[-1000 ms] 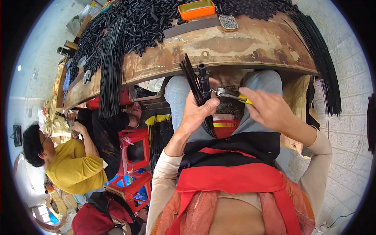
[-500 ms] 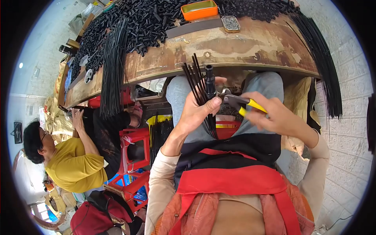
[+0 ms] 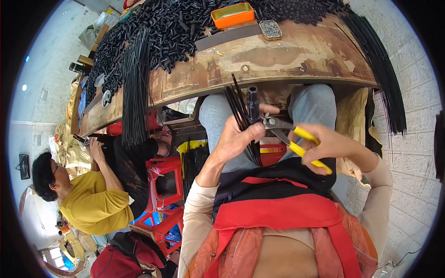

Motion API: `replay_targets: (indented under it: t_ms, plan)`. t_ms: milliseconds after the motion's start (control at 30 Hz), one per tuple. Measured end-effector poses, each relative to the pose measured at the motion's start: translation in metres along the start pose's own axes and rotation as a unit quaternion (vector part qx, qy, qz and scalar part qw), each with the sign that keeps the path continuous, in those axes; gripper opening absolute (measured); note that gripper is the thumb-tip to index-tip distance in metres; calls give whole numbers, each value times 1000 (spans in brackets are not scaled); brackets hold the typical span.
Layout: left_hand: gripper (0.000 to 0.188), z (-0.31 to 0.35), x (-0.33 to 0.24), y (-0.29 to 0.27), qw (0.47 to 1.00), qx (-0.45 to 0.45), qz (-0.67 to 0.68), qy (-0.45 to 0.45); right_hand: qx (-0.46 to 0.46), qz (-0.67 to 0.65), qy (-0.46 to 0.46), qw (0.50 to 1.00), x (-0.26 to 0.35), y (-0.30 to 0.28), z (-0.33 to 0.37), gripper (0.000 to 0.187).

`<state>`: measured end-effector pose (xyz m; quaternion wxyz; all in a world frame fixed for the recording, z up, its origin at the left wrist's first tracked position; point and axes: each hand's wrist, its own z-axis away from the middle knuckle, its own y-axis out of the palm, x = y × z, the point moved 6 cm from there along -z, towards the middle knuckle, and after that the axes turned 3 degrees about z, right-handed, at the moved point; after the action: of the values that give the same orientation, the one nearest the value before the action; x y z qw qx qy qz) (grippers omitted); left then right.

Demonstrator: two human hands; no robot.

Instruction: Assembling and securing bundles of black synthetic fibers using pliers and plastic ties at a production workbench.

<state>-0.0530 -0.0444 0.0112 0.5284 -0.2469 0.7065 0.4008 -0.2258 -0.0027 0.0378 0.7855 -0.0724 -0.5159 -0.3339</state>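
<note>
My left hand (image 3: pixel 237 142) is closed around thin black rods (image 3: pixel 235 105) together with a dark tubular fitting (image 3: pixel 253 103), held upright over my lap. The thumb presses across the fitting's lower part. In my right hand (image 3: pixel 337 142) are pliers with yellow handles (image 3: pixel 300 149), the handles spread apart. Their metal jaws reach the side of the fitting beside my left fingers. Whether the jaws touch a small metal piece there I cannot tell.
Beyond my knees stands a worn wooden table (image 3: pixel 287 58) with a heap of black fittings (image 3: pixel 162 28). An orange tray (image 3: pixel 232 20) and a small box of metal bits (image 3: pixel 270 30) sit on it. Rod bundles (image 3: pixel 135 92) overhang its edge. A person in yellow (image 3: pixel 95 204) works at left beside red stools (image 3: pixel 164 208).
The pliers' handles have spread wider apart in my right hand. My left hand, with the rods and fitting, has shifted slightly to the right and down.
</note>
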Motion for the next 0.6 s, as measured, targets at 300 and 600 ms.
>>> replay_targets:
  t_ms: [300, 600]
  plan:
    - [42, 6, 4, -3, 1000, -14, 24, -14, -265, 417, -111, 862, 22, -16, 0, 28]
    - [32, 12, 9, -7, 999, 14, 51, 7, -87, 50, -30, 994, -9, 2, -13, 31]
